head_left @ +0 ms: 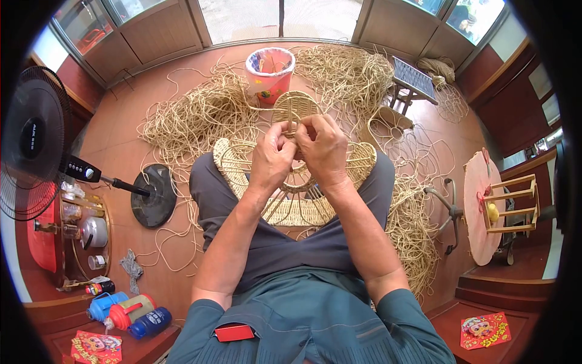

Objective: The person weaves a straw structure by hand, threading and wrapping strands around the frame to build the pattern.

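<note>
A half-round woven piece of pale cord on a wire-like frame [297, 213] rests across the person's thighs. At its far middle an upright rounded woven part [295, 100] rises between the hands. My left hand [273, 155] is closed with thumb and fingers pinched together at the base of that part. Close beside it, my right hand [324, 145] is closed too, its fingertips pinching at the same spot. The fingers hide most of what they grip, which looks like cord around the frame.
Loose cord heaps [206, 112] cover the floor ahead and right. A pink bucket [274, 79] stands beyond the hands. At the left are a black fan [33, 139] and bottles [150, 323]; at the right, a slatted stool [414, 79] and a round pink board [479, 209].
</note>
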Tool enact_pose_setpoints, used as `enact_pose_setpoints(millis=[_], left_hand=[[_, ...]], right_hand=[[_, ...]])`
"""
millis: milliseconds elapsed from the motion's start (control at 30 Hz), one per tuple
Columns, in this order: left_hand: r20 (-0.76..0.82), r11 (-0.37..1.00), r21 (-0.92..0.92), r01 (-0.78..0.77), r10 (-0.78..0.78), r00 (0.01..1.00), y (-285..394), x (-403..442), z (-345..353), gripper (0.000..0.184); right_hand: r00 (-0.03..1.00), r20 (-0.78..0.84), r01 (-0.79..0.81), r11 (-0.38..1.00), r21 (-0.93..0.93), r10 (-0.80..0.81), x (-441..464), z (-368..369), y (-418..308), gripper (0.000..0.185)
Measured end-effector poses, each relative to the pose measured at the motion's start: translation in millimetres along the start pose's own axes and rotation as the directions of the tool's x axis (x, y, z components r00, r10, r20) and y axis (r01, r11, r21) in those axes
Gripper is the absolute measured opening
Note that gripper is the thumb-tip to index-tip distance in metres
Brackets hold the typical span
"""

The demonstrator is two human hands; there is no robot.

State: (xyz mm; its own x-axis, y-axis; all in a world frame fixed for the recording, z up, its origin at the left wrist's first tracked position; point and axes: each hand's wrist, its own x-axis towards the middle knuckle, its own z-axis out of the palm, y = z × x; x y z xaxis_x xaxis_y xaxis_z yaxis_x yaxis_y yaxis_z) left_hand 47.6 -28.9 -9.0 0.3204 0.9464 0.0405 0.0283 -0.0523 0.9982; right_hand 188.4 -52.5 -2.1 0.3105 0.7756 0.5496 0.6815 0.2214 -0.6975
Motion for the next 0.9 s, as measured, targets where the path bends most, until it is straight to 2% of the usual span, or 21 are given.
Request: enact_pose_setpoints(millis=[67, 133, 167, 233, 333, 367, 467, 533, 667, 700, 800, 900], left_hand=[[-0.028, 0.98, 0.199, -0.025, 0.031, 0.999, -2, 1, -3, 0.037], [-0.034, 0.98, 0.199, -0.021, 0.029, 0.999, 4, 1, -3, 0.035], [-0.034, 0.979, 0.2, -0.021, 0.028, 0.999, 7, 2, -2, 0.034], [-0.019, 0.974, 0.225, -0.022, 0.027, 0.999, 3, 5, -3, 0.034], [-0.003, 0.95, 0.312, -0.005, 0.006, 1.0, 6, 8, -5, 0.034], [0.003, 0.937, 0.349, 0.005, -0.007, 1.0, 8, 8, -6, 0.035], [0.016, 0.885, 0.459, -0.078, 0.08, 0.997, 8, 6, -9, 0.03], [0.002, 0.792, 0.578, -0.194, 0.236, 0.972, 9, 1, -10, 0.026], [-0.025, 0.577, 0.721, -0.384, 0.575, 0.818, 6, -8, -3, 0.018], [-0.001, 0.567, 0.723, -0.394, 0.571, 0.821, 7, -9, -1, 0.014], [0.108, 0.396, 0.771, -0.498, 0.69, 0.716, 4, -1, 5, 0.017], [0.154, 0.35, 0.782, -0.517, 0.694, 0.703, 2, 2, 11, 0.016]], right_hand=[[1.0, -0.024, -0.018, 0.995, 0.095, 0.02, -7, 1, 0, 0.007], [0.999, -0.013, -0.049, 0.981, 0.185, 0.052, -11, 1, -1, 0.007], [0.986, 0.071, -0.163, 0.935, 0.316, 0.148, -12, 1, 0, 0.007], [0.918, 0.265, -0.393, 0.755, 0.524, 0.293, -14, -1, 1, 0.009], [0.805, 0.519, -0.592, 0.446, 0.671, 0.288, -9, -12, 19, 0.013], [0.791, 0.548, -0.61, 0.418, 0.673, 0.273, -11, -15, 22, 0.014], [0.8, 0.546, -0.596, 0.431, 0.677, 0.248, -15, -26, 25, 0.016], [0.842, 0.476, -0.538, 0.471, 0.7, 0.254, -15, -35, 33, 0.02], [0.877, 0.369, -0.479, 0.507, 0.716, 0.307, -16, -59, 69, 0.026], [0.894, 0.335, -0.447, 0.558, 0.699, 0.297, -17, -66, 71, 0.033], [0.916, 0.284, -0.401, 0.618, 0.676, 0.283, -19, -80, 74, 0.034], [0.941, 0.229, -0.339, 0.681, 0.649, 0.251, -13, -92, 66, 0.038]])
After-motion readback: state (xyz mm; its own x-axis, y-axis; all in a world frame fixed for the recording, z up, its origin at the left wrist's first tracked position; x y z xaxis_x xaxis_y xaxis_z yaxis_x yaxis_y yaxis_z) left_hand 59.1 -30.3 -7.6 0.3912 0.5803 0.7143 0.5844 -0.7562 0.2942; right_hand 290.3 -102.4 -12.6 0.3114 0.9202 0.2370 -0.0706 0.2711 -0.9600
